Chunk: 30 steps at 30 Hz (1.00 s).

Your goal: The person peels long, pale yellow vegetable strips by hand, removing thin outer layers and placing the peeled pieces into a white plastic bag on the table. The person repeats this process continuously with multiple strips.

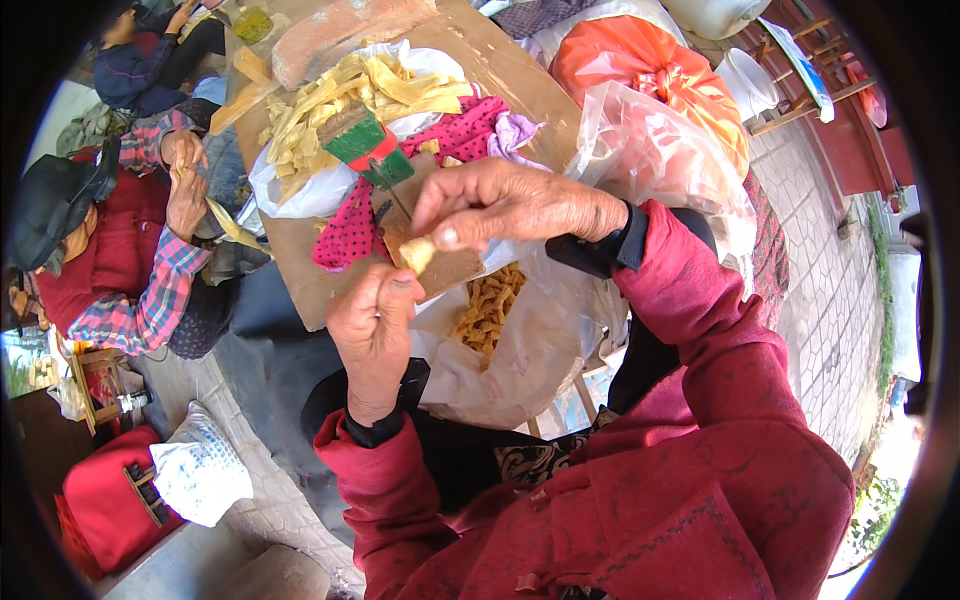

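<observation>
Between my two hands is a small folded piece of pale yellow dried leaf strip (417,255). My left hand (375,322) pinches its lower end between thumb and fingers. From above, the thumb and fingers of my right hand (510,202) meet its upper end. Just behind the hands, a green wooden block (367,146) with a red band stands on a small board (442,266). Below them, a plastic bag (487,390) lies open, with many small folded brown-yellow pieces (491,307) inside.
Long yellow strips (337,112) lie in a white bag on the wooden table (517,67), beside a pink dotted cloth (457,135) and a brick (337,37). At right are a tied orange bag (652,67) and white bucket (746,82). A co-worker (127,240) holding a strip sits at left.
</observation>
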Tool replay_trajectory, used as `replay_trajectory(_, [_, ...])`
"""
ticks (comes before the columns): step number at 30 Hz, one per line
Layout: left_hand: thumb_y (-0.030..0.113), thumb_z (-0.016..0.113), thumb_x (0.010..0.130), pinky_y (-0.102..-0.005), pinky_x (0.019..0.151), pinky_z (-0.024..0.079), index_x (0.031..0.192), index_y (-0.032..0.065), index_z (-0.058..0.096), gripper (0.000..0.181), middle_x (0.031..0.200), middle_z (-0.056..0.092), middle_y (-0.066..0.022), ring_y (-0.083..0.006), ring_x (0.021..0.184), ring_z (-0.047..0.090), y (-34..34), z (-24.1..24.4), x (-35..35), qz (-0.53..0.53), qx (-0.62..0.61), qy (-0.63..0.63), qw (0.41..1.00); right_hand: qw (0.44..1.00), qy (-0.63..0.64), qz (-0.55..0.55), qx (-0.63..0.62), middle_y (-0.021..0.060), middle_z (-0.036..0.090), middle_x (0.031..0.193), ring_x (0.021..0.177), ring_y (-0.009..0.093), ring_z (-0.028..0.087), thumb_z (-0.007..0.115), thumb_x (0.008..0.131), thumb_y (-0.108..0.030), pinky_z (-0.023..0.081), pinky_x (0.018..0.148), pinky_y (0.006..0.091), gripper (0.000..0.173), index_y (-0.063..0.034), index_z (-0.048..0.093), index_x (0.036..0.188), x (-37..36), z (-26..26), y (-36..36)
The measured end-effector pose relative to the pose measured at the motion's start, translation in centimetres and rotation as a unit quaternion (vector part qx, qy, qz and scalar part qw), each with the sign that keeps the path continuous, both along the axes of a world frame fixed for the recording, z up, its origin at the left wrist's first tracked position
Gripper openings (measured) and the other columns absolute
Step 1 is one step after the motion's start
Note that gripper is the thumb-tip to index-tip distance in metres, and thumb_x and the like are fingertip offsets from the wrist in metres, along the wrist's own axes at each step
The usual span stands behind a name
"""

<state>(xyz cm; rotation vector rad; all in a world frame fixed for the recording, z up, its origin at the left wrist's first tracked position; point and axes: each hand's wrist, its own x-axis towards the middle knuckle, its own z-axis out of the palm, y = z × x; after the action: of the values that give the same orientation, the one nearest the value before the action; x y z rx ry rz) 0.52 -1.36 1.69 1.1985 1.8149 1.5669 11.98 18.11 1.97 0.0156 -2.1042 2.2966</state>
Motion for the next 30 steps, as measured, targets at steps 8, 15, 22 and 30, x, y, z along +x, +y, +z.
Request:
replay_trajectory(8, [0.009, 0.064, 0.092, -0.0216, 0.072, 0.045, 0.107, -0.0005, 0.058, 0.018, 0.088, 0.06, -0.0013, -0.0075, 0.079, 0.053, 2.2, -2.0, -0.6, 0.033, 0.031, -0.031, 0.999, 0.993, 0.022, -0.065, 0.092, -0.0022, 0.056, 0.074, 0.068, 0.005, 0.053, 0.062, 0.094, -0.02, 0.044, 0.06, 0.0236, 0.018, -0.003, 0.06, 0.091, -1.1, -1.7, 0.4])
replay_trajectory(15, [0.007, 0.061, 0.093, -0.0235, 0.075, 0.045, 0.106, -0.0008, 0.058, 0.015, 0.089, 0.059, -0.0028, -0.0088, 0.084, 0.053, 2.7, -2.3, -1.9, 0.117, 0.041, -0.027, 0.992, 0.983, 0.044, -0.149, 0.097, -0.0027, 0.053, 0.08, 0.074, 0.004, 0.05, 0.06, 0.094, -0.012, 0.043, 0.067, 0.0225, 0.012, -0.0036, 0.053, 0.092, -1.9, -1.5, 1.0])
replay_trajectory(22, [0.01, 0.063, 0.092, -0.0249, 0.062, 0.045, 0.099, -0.0001, 0.06, 0.012, 0.077, 0.06, -0.0035, -0.0084, 0.069, 0.053, 3.2, -3.2, -2.6, 0.144, -0.025, 0.084, 0.986, 0.904, 0.051, -0.252, 0.343, 0.007, 0.06, 0.07, 0.066, 0.018, 0.061, 0.067, 0.087, -0.014, 0.049, 0.06, 0.0321, 0.015, -0.0034, 0.056, 0.087, -2.8, -2.1, 0.0])
replay_trajectory(30, [0.011, 0.068, 0.086, -0.029, 0.057, 0.045, 0.089, -0.0005, 0.063, 0.013, 0.069, 0.06, -0.004, -0.0116, 0.061, 0.053, 2.6, -2.9, -2.1, 0.154, -0.062, 0.149, 0.975, 0.848, 0.003, -0.273, 0.454, 0.0158, 0.064, 0.072, 0.07, 0.036, 0.065, 0.065, 0.082, -0.021, 0.052, 0.063, 0.0439, 0.018, -0.0044, 0.059, 0.084, -2.5, -3.4, -0.6])
